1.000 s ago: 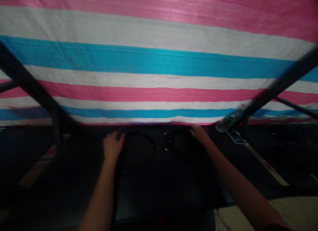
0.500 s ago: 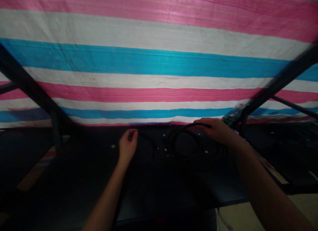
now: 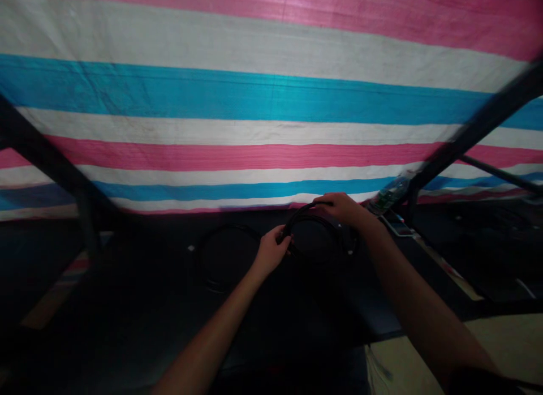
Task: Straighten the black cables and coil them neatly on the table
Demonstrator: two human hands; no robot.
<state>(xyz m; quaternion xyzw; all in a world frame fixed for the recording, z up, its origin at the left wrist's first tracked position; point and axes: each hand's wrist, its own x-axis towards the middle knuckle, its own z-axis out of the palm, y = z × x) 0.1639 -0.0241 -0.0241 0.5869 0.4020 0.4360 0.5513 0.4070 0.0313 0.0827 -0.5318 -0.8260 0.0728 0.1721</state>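
Observation:
A coiled black cable is held between my two hands above the dark table. My left hand closes around the coil's left side. At its top, my right hand pinches the strands with fingers and thumb together. More black cable loops lie behind and below, hard to separate in the dim light. To the left of my left hand, another black cable coil rests on the table. Small pale connector ends show near the right side of the held coil.
A striped pink, white and blue sheet hangs behind the dark table. Dark slanted frame bars stand at both sides. A clear plastic bottle and a phone-like flat object lie at the back right.
My left hand has left the left cable coil and moved right to grip the middle coil. My right hand has shifted slightly left, still holding the cable. The view has shifted a little.

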